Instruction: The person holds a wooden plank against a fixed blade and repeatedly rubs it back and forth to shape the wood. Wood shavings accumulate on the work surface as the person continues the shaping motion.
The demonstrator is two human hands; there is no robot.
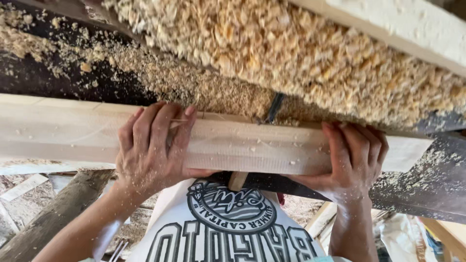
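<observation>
A long pale wooden board lies across the view on a dark machine table. My left hand is wrapped over the board's near face, fingers reaching to its top edge and thumb underneath. My right hand grips the board further right, near its end, in the same way. Fine shavings dust the board and both hands.
A thick heap of wood shavings covers the dark surface beyond the board. Another pale plank runs across the top right. Below are a rough log, wood offcuts and my printed white shirt.
</observation>
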